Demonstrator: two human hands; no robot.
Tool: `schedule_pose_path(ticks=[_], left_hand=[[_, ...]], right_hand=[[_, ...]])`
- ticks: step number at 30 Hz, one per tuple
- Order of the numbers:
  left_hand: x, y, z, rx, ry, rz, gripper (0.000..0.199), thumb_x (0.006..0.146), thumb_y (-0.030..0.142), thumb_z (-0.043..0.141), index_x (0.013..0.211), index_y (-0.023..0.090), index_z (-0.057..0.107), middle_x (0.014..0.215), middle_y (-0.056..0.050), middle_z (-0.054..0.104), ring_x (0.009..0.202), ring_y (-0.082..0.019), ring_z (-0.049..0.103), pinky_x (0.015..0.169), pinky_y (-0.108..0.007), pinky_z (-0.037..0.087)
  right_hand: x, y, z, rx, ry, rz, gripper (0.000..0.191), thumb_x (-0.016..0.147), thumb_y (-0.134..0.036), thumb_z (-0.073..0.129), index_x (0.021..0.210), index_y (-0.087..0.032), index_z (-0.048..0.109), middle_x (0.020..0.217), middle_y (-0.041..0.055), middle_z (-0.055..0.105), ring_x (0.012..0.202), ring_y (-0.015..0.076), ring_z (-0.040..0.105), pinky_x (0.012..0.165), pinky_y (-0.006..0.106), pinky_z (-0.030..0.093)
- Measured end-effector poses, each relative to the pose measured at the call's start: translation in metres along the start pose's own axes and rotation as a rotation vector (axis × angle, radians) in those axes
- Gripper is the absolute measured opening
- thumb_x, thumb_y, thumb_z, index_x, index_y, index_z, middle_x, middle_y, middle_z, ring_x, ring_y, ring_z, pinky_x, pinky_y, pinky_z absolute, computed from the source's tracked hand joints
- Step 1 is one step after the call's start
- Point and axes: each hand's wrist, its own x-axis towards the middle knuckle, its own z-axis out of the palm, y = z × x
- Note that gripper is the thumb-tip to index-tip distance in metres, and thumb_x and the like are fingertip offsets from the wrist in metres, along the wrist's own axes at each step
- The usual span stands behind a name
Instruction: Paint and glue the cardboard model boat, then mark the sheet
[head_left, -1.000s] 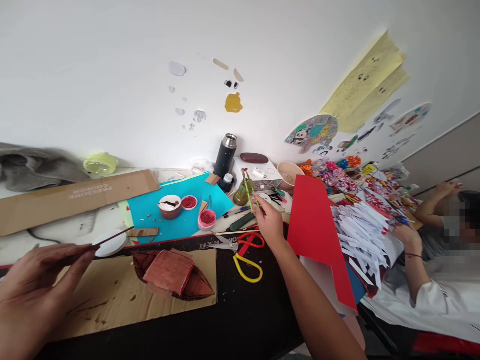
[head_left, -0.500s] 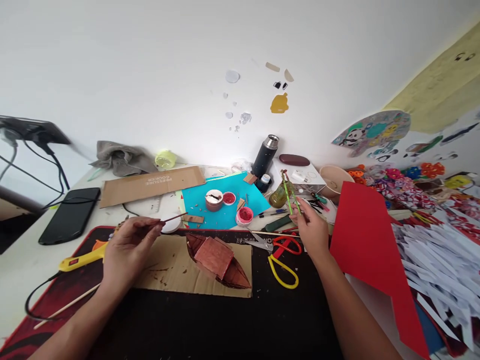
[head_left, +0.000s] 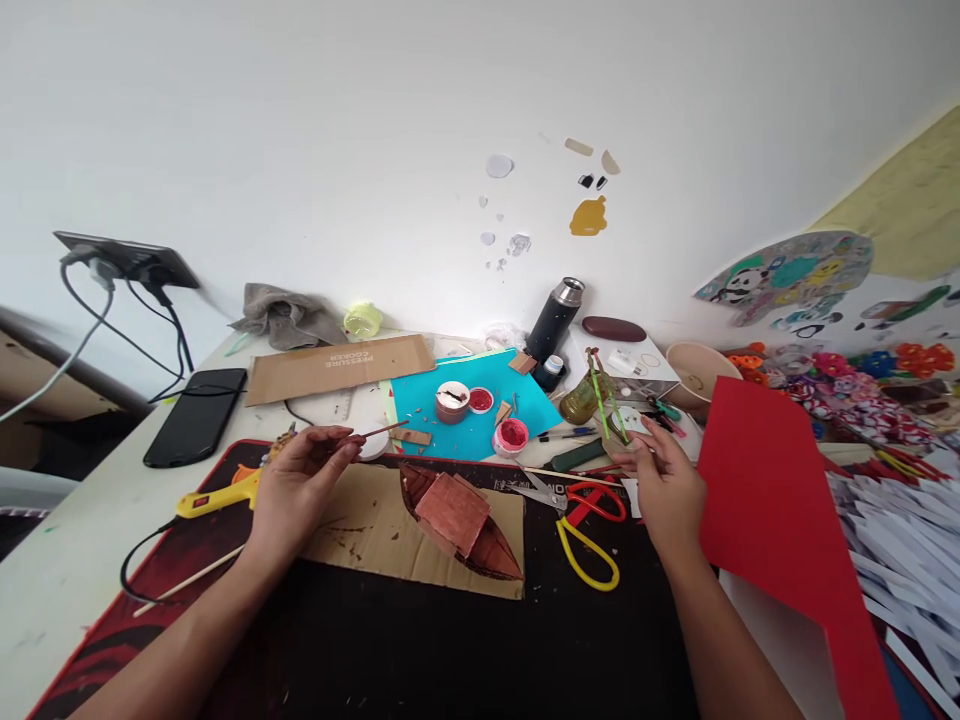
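My left hand (head_left: 307,480) pinches a thin reddish-brown stick (head_left: 386,429) between thumb and fingertips, its tip pointing right. Below and right of it, a small brown-painted model boat (head_left: 457,515) with a flat roof sits on a piece of cardboard (head_left: 360,540). My right hand (head_left: 667,480) is raised beside two green sticks (head_left: 598,392) that lean up by a glass jar (head_left: 577,402). Its thumb and fingertips are curled together; what they hold, if anything, I cannot make out. Red-and-yellow-handled scissors (head_left: 589,535) lie between the boat and this hand.
A blue sheet (head_left: 420,390) bears paint pots (head_left: 452,408). A glue gun (head_left: 217,500) and a phone (head_left: 196,418) lie at left. A black flask (head_left: 553,325) leans behind. Red card (head_left: 765,500) and white paper strips (head_left: 907,530) are at right.
The view has turned left, so the scene sits further right. My right hand has moved right, away from the green sticks. My left hand still holds the thin stick.
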Motion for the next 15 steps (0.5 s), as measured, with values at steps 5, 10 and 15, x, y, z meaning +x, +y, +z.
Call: schedule_pose_path(ticks=[5, 10, 15], left_hand=[[-0.001, 0.000, -0.001, -0.051, -0.011, -0.032, 0.062, 0.065, 0.075, 0.096, 0.100, 0.026, 0.078, 0.106, -0.007, 0.086, 0.100, -0.029, 0.082, 0.100, -0.043, 0.066], [0.001, -0.002, -0.001, -0.112, -0.027, -0.064, 0.060, 0.064, 0.070, 0.100, 0.099, 0.025, 0.079, 0.101, -0.006, 0.085, 0.095, -0.028, 0.081, 0.095, -0.041, 0.065], [0.001, -0.001, 0.001, -0.205, -0.053, -0.101, 0.061, 0.062, 0.066, 0.103, 0.097, 0.022, 0.079, 0.094, -0.006, 0.083, 0.088, -0.025, 0.078, 0.089, -0.039, 0.065]], right_hand=[[-0.021, -0.010, -0.008, 0.083, 0.076, 0.042, 0.063, 0.095, -0.063, 0.071, 0.137, -0.016, 0.078, 0.119, 0.0200, 0.086, 0.073, 0.0286, 0.083, 0.078, 0.046, 0.068], [-0.056, -0.016, -0.008, 0.164, 0.080, 0.130, 0.063, 0.093, -0.069, 0.075, 0.126, -0.015, 0.081, 0.108, 0.0177, 0.088, 0.070, 0.0275, 0.082, 0.072, 0.043, 0.069], [-0.090, -0.024, -0.002, 0.181, -0.019, 0.149, 0.057, 0.093, -0.071, 0.076, 0.112, -0.018, 0.086, 0.097, 0.0135, 0.089, 0.066, 0.0264, 0.081, 0.071, 0.042, 0.071]])
